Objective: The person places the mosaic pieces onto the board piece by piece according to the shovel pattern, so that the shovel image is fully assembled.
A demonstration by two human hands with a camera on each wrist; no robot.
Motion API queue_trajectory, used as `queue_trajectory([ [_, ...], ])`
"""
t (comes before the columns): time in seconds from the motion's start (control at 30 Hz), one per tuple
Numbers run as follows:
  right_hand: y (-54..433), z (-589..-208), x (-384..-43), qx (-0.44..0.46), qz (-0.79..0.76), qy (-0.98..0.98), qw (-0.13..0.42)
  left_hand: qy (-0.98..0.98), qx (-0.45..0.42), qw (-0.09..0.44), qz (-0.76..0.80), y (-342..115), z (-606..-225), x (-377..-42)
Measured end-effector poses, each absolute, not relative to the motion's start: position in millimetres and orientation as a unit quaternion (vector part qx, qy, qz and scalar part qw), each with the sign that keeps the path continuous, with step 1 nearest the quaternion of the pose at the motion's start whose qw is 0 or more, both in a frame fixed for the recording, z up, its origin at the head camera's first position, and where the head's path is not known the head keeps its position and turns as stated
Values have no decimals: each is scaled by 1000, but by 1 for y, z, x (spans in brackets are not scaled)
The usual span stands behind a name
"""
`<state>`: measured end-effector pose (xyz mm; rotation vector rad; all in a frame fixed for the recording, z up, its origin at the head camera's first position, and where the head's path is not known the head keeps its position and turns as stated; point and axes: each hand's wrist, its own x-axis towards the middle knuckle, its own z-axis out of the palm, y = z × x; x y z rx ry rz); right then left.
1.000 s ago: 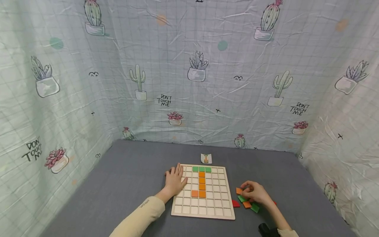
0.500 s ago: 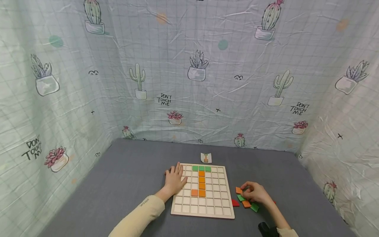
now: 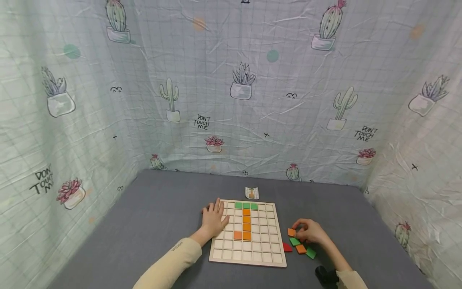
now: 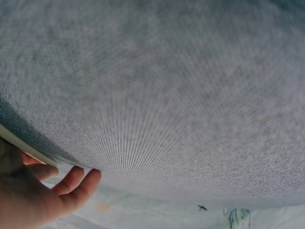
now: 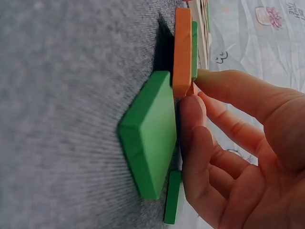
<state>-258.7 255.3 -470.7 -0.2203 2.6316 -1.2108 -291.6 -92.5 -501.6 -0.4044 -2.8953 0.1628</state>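
Gridded board [image 3: 266, 237], one, on grey table [image 3: 162, 208]; loose tiles [image 3: 300, 249] to its right.
Left hand [image 3: 213, 221]: fingers spread, on board's left edge. Right hand [image 3: 312, 232]: fingers bent beside orange tile [image 3: 291, 232]; pinch cannot be told.

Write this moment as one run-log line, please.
left grip: on board, left edge | right grip: at loose tiles, hold unclear | placed tiles: green, orange

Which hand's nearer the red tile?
Right. The right hand is just beyond the red tile, to its right; the left hand is across the board, at its left edge.
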Motion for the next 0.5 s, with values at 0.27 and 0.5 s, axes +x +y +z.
queue_trajectory([
  [0.27, 252, -472, -266, -62, -391, 913, 97, -984, -135, 107, 54, -92, -500, -290],
  [0.5, 253, -470, -266, -56, -381, 917, 99, -984, -137, 106, 48, -92, -501, -292],
])
